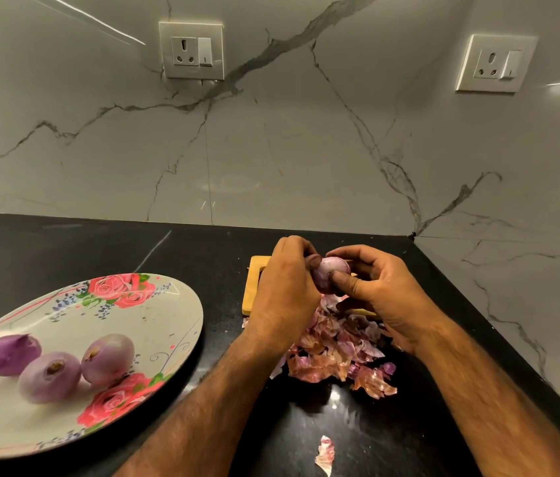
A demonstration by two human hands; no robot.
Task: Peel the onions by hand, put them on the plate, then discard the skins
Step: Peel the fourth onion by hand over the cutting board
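Left hand point(285, 287) and right hand point(380, 289) pinch a glossy, pale purple onion point(331, 271) above the skins point(337, 352). Left of the skins, three peeled onions point(54, 363) lie on the floral plate point(154, 325).

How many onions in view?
4. Three peeled purple onions lie side by side on the round floral plate. The fourth onion is held by left hand and right hand over the yellow wooden board. Others may hide under the papery pink skins.

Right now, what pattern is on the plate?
Pink-red roses with green leaves on a pale plate, seen best in the head view.
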